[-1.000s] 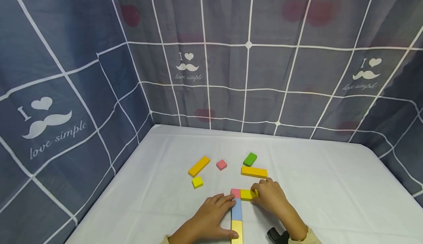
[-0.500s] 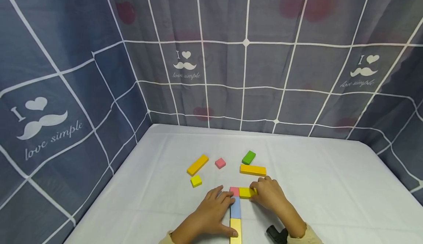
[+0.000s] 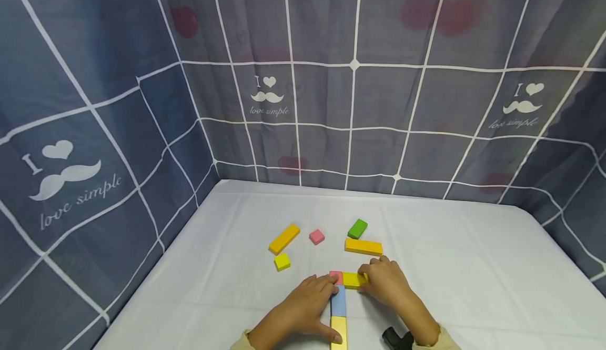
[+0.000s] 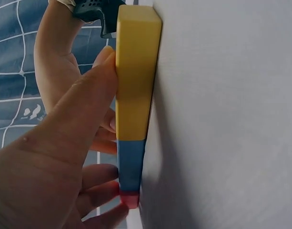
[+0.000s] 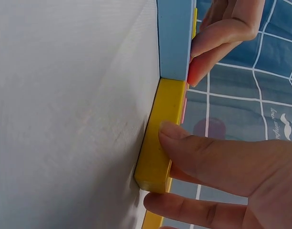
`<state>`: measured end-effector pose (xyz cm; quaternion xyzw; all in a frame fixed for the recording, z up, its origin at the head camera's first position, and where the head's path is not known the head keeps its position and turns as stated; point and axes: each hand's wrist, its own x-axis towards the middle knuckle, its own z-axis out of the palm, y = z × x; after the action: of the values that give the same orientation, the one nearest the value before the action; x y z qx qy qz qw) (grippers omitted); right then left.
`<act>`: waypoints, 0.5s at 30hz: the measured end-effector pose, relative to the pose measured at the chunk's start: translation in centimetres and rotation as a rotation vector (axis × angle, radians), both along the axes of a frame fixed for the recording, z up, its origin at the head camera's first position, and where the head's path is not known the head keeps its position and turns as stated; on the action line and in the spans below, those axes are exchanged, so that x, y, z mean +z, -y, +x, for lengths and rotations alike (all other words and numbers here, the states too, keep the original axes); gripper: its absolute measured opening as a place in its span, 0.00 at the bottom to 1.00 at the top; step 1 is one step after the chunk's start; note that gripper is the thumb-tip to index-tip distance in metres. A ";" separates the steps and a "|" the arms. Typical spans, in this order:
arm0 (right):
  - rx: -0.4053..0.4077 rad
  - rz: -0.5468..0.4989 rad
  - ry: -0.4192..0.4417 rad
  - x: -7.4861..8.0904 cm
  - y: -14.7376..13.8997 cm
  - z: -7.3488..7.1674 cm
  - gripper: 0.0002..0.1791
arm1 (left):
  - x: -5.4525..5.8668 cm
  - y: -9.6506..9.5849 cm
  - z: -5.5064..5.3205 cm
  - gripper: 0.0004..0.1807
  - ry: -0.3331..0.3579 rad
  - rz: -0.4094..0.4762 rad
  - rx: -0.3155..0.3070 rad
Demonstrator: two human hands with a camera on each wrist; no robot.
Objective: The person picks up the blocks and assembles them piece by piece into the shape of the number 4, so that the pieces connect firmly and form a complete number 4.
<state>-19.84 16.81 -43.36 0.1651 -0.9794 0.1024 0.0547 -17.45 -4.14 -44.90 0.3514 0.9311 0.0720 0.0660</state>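
Observation:
A row of wooden blocks runs away from the near edge: a pale yellow block [image 3: 338, 323], a blue block [image 3: 338, 303] and a small pink block [image 4: 130, 199]. From the pink one, a yellow block [image 3: 350, 280] extends to the right, forming a corner. My left hand [image 3: 305, 305] rests along the row, its thumb on the pale yellow block and fingertips on the blue and pink ones. My right hand [image 3: 389, 284] pinches the free end of the yellow block; the right wrist view shows the thumb on its near side and a finger by its end.
Beyond the row lie an orange-yellow bar [image 3: 284, 239], a yellow cube [image 3: 282, 262], a pink cube [image 3: 316, 236], a green block [image 3: 357, 228] and another orange-yellow bar [image 3: 363, 247]. A checked curtain [image 3: 326, 97] encloses the white table [image 3: 450, 266].
The left hand's fingers have settled slightly, one fingertip now further over the pink block. The right hand and the blocks stay in place; the head view shifts a little.

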 end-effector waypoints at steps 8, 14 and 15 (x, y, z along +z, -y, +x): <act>-0.014 0.001 0.014 0.2 -0.3 -0.1 0.12 | 0.3 -0.2 -0.2 0.51 -0.005 0.003 -0.036; -0.022 -0.012 0.042 0.0 -0.4 -0.1 0.12 | 0.3 -0.1 -0.1 0.51 -0.005 0.000 -0.050; -0.020 -0.013 0.035 0.0 -0.4 -0.2 0.12 | 0.3 -0.1 -0.1 0.51 -0.015 -0.004 -0.051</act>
<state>-20.02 17.26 -43.38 0.1531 -0.9811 0.1111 0.0397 -17.57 -4.06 -44.57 0.3755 0.9224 0.0658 0.0615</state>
